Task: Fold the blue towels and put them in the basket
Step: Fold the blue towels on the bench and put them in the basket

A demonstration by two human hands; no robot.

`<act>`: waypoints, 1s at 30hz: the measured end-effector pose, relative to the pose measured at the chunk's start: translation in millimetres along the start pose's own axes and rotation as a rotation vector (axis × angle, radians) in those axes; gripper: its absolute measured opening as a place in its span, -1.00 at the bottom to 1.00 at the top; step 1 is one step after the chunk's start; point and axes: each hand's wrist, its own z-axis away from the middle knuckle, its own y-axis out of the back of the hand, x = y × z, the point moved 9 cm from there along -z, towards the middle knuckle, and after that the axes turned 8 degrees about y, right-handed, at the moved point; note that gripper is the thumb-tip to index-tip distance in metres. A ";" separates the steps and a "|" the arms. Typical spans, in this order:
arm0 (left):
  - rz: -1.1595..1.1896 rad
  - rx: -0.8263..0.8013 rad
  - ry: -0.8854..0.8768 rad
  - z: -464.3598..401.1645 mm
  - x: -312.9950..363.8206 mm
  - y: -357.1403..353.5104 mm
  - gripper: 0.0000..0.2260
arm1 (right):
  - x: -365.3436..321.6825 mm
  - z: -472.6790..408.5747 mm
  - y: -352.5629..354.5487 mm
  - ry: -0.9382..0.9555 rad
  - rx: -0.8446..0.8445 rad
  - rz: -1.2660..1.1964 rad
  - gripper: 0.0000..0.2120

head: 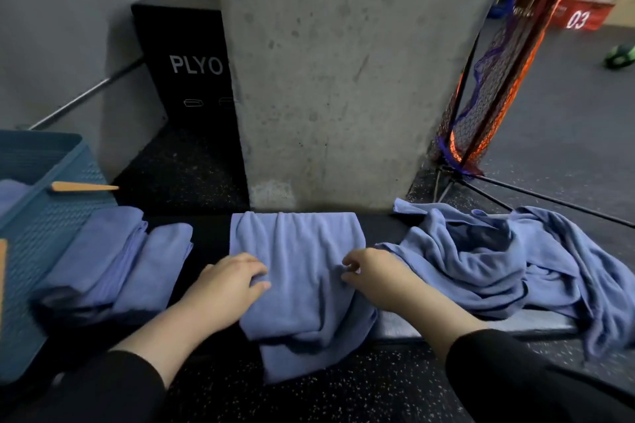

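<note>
Blue towel (302, 271) lies flat betw. both hands; left hand (228, 282) & right hand (372, 273) each pinch its side edges, fingers curled on cloth.

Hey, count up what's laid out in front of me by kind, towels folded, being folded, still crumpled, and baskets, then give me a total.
Folded towels: 2
Towel being folded: 1
Crumpled towel heap: 1 (towels in it cannot be counted)
Basket: 1
Total: 5
</note>
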 end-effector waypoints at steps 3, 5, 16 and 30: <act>0.107 0.112 0.048 -0.1 -8.2 18.5 -0.83 | 4.3 -3.2 0.4 -0.016 0.033 -0.028 -0.66; 0.103 0.146 0.210 -0.7 -25.6 29.2 -0.80 | 12.4 -5.8 5.0 -0.059 0.096 -0.002 -0.68; 0.067 -0.061 0.405 2.4 -29.0 5.7 -0.63 | 23.2 -13.6 -4.8 -0.164 0.137 0.134 -0.75; 0.501 0.247 0.221 4.8 -14.5 47.9 -0.76 | 24.7 -10.9 -4.7 -0.229 0.114 0.053 -0.74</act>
